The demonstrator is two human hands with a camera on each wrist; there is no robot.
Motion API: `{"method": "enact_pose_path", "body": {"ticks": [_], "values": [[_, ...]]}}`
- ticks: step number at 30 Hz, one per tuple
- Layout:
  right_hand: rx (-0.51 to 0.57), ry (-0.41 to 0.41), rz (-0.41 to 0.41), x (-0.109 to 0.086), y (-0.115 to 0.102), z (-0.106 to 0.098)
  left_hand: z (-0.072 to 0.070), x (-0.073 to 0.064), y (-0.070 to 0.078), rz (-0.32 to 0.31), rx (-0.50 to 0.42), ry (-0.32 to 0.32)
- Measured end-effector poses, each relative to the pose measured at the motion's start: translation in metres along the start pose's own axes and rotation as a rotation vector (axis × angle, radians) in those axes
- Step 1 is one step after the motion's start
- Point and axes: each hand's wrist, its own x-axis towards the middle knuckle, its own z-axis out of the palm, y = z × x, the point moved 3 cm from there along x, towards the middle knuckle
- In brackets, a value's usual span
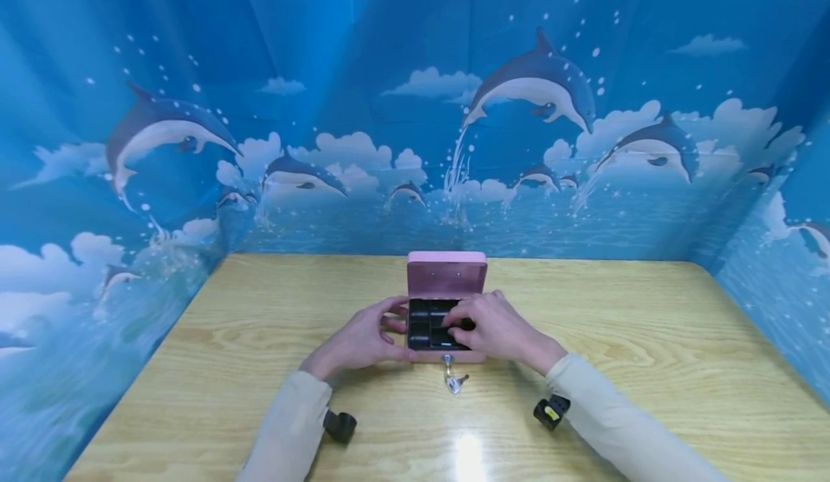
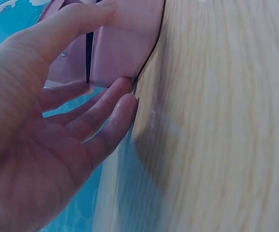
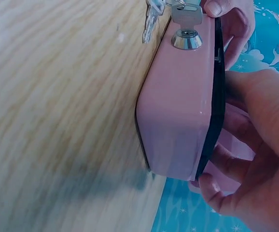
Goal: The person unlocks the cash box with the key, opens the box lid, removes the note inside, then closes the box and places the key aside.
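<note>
A pink metal cash box (image 1: 447, 356) sits on the table with its lid (image 1: 447, 277) raised at the back. Inside is a black compartment tray (image 1: 420, 326). My left hand (image 1: 366, 334) grips the box's left end, thumb toward the front and fingertips (image 2: 125, 104) at the rear corner. Over the tray's right half bends my right hand (image 1: 496, 323), its thumb and index finger pinching close together at the middle of the tray. In the right wrist view, this hand (image 3: 267, 150) reaches over the black rim, partly hiding its fingertips. A key (image 3: 187, 18) stands in the front lock.
More keys (image 1: 455, 382) hang from the lock toward the table's front. The wooden table (image 1: 285, 280) extends on both sides of the box. Behind it hangs a blue dolphin-print curtain (image 1: 363, 93). Each wrist carries a small black camera (image 1: 340, 426).
</note>
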Motion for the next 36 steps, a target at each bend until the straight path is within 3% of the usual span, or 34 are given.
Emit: {"method": "enact_pose_path", "body": {"ticks": [18,27,36], "values": [[0.026,0.002,-0.050,0.000,-0.003,-0.010,0.000,0.001,0.002,-0.022,0.001,-0.010],[0.025,0.009,-0.055,-0.002,-0.006,-0.026,-0.001,-0.001,0.003,-0.060,0.017,0.005],[0.012,0.020,-0.082,-0.008,-0.008,-0.037,-0.001,-0.001,0.002,-0.056,0.018,0.001]]}}
